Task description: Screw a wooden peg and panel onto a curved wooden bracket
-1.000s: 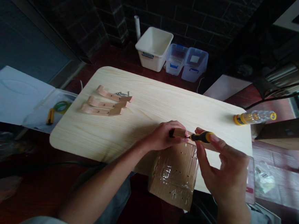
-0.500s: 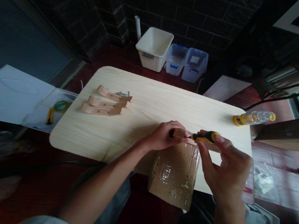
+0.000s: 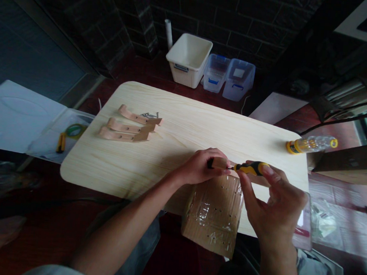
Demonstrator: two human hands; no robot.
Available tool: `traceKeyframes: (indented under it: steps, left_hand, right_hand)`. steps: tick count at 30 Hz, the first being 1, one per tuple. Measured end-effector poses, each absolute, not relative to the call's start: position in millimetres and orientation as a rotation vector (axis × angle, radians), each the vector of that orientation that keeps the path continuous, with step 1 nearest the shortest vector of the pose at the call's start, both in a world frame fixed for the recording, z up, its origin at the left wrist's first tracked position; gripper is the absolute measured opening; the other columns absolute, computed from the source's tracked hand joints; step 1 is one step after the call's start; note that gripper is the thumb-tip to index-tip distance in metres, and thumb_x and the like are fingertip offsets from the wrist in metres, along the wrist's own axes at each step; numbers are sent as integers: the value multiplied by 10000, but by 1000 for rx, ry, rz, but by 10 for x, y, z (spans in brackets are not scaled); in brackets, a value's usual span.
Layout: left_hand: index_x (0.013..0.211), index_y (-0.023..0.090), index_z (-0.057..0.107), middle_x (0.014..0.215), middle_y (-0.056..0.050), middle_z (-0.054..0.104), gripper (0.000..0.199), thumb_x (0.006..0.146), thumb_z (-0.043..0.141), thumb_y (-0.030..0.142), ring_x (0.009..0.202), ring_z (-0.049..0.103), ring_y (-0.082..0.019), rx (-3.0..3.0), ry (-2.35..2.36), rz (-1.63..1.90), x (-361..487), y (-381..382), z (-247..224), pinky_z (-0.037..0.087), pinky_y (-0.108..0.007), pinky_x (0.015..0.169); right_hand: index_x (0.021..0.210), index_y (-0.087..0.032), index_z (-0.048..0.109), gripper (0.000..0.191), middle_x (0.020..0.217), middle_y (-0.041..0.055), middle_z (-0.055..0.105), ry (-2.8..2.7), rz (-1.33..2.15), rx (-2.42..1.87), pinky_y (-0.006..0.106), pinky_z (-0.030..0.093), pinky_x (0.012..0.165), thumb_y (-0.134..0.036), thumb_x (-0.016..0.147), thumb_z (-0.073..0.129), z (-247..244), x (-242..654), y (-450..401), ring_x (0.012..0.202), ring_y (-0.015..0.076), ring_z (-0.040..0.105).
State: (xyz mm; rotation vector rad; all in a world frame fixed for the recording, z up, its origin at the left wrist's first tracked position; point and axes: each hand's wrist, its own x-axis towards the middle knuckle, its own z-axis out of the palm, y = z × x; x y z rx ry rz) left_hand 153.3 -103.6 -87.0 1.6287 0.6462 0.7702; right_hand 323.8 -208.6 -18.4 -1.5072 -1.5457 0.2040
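Observation:
My left hand is closed around a small wooden hook, pressing it against a wooden strip. My right hand grips a yellow-and-black screwdriver by its handle. The screwdriver lies level, its tip meeting the right side of the hook near my left fingertips; the screw head itself is too small to make out. Below both hands, a taped piece of cardboard with small holes hangs over the table's near edge. Three curved wooden hooks lie at the table's left, beside several metal screws.
The pale wooden table has rounded corners. A clear bit case with yellow ends lies at its right edge. Beyond the table stand a cream bin and two clear boxes. An open white case holding tape and a cutter is at left.
The screwdriver handle has turned slightly in my right hand, and that hand has shifted a little to the left. My left hand and the hook stay in place.

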Motion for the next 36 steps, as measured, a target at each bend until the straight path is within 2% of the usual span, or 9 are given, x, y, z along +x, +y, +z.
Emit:
traceKeyframes:
  steps: [4,9,19,22,28,36]
  left_hand:
    - [963,193,765,1065,-86,776,219,878,800,392,1051,714,-229,1623,651,784,1536,-1043,-874,541,-374,984]
    - [960,188,756,1073,-85,767,222,879,806,388,1051,710,-226,1620,650,770,1533,-1047,-895,540,-371,985]
    - [976,187,756,1090,-93,770,238,872,814,394,1063,710,-232,1621,667,775,1532,-1057,-892,541,-381,990]
    - [973,179,756,1068,-91,765,241,865,824,384,1039,714,-228,1616,646,794,1527,-1057,-887,542,-373,971]
    - [968,182,762,1063,-83,770,202,863,827,342,1039,715,-226,1626,650,801,1531,-1061,-885,536,-368,975]
    - [968,182,762,1059,-85,770,204,866,820,349,1039,714,-227,1628,664,793,1535,-1063,-889,537,-369,973]
  right_hand:
    - [1238,-300,680,350,1231,58,793,-1678,234,-1548,446,675,874,-178,916,739,-83,3237,-2114,1029,247,794]
    - [1210,-304,703,305,1141,34,823,-1671,215,-1598,484,650,939,-177,932,714,-43,3246,-2126,951,245,806]
    - [1187,-337,685,286,1085,11,800,-1677,158,-1584,406,643,764,-206,937,733,-80,3247,-2118,906,227,792]
    - [1158,-320,692,260,1086,17,801,-1693,153,-1597,407,648,770,-202,930,734,-69,3242,-2117,917,231,792]
    - [1261,-341,660,398,1220,18,795,-1664,301,-1553,431,678,801,-156,914,724,-79,3255,-2126,959,239,805]
    - [1240,-347,665,352,1132,6,803,-1666,262,-1547,428,669,752,-171,939,714,-96,3272,-2120,881,229,800]
